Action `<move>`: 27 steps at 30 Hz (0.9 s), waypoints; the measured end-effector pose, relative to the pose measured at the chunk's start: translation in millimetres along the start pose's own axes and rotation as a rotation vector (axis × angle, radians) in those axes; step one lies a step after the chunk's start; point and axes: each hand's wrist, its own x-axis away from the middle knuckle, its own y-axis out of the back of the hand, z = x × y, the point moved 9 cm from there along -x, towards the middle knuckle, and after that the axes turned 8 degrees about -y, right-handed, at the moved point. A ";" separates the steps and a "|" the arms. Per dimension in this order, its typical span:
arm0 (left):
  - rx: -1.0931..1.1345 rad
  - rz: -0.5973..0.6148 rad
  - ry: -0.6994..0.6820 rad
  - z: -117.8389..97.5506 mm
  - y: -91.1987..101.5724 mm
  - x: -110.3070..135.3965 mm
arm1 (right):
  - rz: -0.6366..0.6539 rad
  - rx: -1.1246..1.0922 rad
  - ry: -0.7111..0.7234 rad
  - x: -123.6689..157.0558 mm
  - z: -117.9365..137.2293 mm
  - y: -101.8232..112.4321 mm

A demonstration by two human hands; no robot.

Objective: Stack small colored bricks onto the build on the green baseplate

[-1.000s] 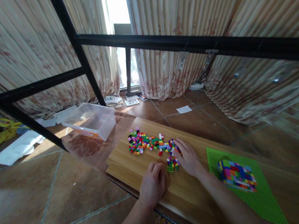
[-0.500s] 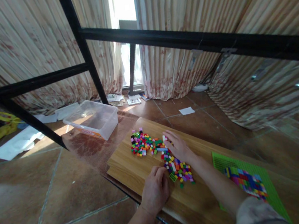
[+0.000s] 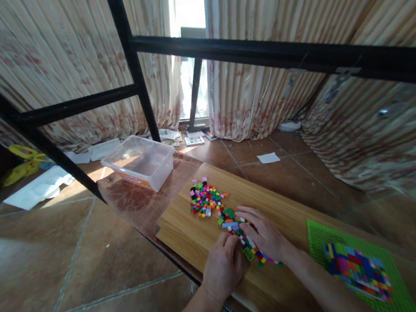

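A heap of small coloured bricks (image 3: 206, 201) lies on a wooden board (image 3: 187, 227). A trail of them runs towards me, ending at a green brick (image 3: 249, 253). My right hand (image 3: 266, 236) lies flat over that trail, fingers stretched out across the bricks. My left hand (image 3: 222, 266) rests on the board just left of the green brick, fingers curled under; what they hold, if anything, is hidden. To the right lies a green baseplate (image 3: 395, 274) with a patch of coloured bricks (image 3: 356, 272) built on it.
A clear plastic tub (image 3: 139, 162) stands on the brown surface beyond the board. Black metal frame bars (image 3: 255, 55) cross in front of striped curtains. Papers and yellow items lie on the tiled floor (image 3: 52, 262) at left.
My right hand reached out to the far bricks, then drew back towards me, dragging bricks with it. My left hand stayed put. The view shifted slightly.
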 end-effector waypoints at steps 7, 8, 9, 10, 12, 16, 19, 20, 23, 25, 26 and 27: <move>0.019 -0.019 -0.003 -1.0 1.2 1.0 | -0.111 0.107 -0.028 -60.2 13.1 -4.8; 0.017 -0.016 0.002 -0.6 0.8 0.9 | -0.104 0.123 -0.019 -70.1 16.9 -10.3; 0.015 -0.014 0.007 -0.2 0.4 0.8 | -0.096 0.132 -0.007 -78.6 21.0 -16.2; 0.014 -0.012 0.012 0.2 0.0 0.6 | -0.086 0.138 0.007 -85.6 25.4 -22.1; 0.016 -0.014 0.017 0.8 0.0 0.1 | -0.068 0.156 0.030 -95.2 33.4 -33.1; 0.037 -0.036 0.006 1.0 2.1 0.6 | -0.022 0.182 0.086 -99.8 46.3 -50.0; 0.060 -0.081 -0.027 -2.0 6.0 3.7 | 0.009 0.190 0.128 -92.7 49.4 -55.7; 0.067 -0.110 -0.042 -3.6 8.6 5.0 | 0.015 0.192 0.145 -88.0 49.3 -55.9; 0.087 -0.240 -0.076 -7.0 23.6 7.1 | 0.019 0.188 0.198 -66.8 46.4 -49.8; 0.034 -0.366 -0.057 -2.9 42.0 5.0 | 0.025 0.177 0.223 -49.6 44.2 -41.6; -0.023 -0.434 -0.026 1.9 53.3 2.7 | 0.034 0.172 0.232 -42.0 44.1 -37.2; -0.108 -0.485 0.017 8.2 64.1 -0.8 | 0.041 0.169 0.237 -36.4 44.7 -32.7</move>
